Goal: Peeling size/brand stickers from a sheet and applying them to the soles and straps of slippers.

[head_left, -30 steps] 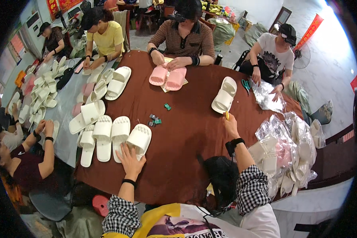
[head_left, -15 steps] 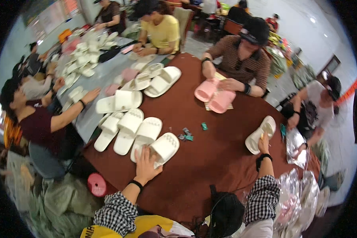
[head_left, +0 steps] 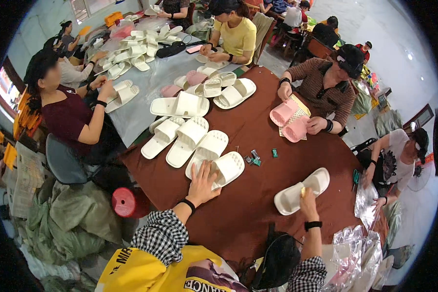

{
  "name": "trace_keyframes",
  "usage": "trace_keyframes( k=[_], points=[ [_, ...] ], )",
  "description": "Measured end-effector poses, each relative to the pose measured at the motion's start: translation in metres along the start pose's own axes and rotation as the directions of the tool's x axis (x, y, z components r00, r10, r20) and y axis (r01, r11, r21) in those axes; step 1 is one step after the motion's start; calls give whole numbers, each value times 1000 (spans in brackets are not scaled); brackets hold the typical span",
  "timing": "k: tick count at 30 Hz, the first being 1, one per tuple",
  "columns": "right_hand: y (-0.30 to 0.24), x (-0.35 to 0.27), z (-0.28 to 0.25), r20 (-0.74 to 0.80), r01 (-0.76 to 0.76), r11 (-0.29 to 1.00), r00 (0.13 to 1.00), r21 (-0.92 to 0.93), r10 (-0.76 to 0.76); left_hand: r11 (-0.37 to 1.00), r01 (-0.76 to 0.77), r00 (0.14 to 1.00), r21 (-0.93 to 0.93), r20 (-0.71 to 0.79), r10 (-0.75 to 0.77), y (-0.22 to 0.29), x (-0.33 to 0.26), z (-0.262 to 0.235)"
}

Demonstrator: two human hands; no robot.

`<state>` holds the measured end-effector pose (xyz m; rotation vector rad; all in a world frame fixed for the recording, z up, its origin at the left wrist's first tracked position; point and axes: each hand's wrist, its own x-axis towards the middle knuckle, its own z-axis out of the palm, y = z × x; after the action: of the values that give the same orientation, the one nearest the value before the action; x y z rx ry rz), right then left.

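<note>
My left hand (head_left: 203, 186) lies with fingers spread over the heel ends of two white slide slippers, the nearer slipper (head_left: 228, 170) and the one beside it (head_left: 213, 144). To the right, a single white slipper (head_left: 287, 200) lies on the brown-covered table, its strap at the far right end. My right hand (head_left: 308, 204) is closed at that slipper's near side, pinching a small yellowish piece (head_left: 303, 191) against it. What the piece is does not show. More white slippers (head_left: 187, 141) stand in a row left of my left hand.
Small green and grey packets (head_left: 253, 158) lie mid-table. Across from me, a person handles pink slippers (head_left: 295, 127). A black cap (head_left: 277, 260) is at the near edge, clear plastic bags (head_left: 353, 253) at the right. A red stool (head_left: 124, 202) stands left. Slippers are piled (head_left: 136, 48) on the grey table.
The view has swung, shifting the scene in the picture. My right hand and its slipper have come left and nearer across the table. My left hand stays on the same slippers.
</note>
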<state>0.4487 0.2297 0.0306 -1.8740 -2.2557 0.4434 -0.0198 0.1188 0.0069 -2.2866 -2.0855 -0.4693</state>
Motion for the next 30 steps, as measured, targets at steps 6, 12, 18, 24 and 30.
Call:
trace_keyframes(
  k=[6, 12, 18, 24, 30],
  points=[
    [-101, -66, 27, 166, 80, 997, 983, -19, -76, 1000, -20, 999, -18, -29, 20, 1, 0, 7],
    [-221, -144, 37, 278, 138, 983, 946, 119, -166, 996, -86, 993, -20, -80, 84, -10, -1, 17],
    [-275, -193, 61, 304, 125, 959, 931, 255, -202, 920, -83, 994, -382, -96, 50, -15, -10, -9],
    [-255, -208, 34, 181, 92, 740, 943, 667, -280, 801, -38, 997, -597, 34, 73, 27, -96, -54],
    [-234, -190, 6, -177, -60, 921, 974, 386, 138, 863, -102, 926, -495, 271, 264, 88, -155, -88]
  ],
)
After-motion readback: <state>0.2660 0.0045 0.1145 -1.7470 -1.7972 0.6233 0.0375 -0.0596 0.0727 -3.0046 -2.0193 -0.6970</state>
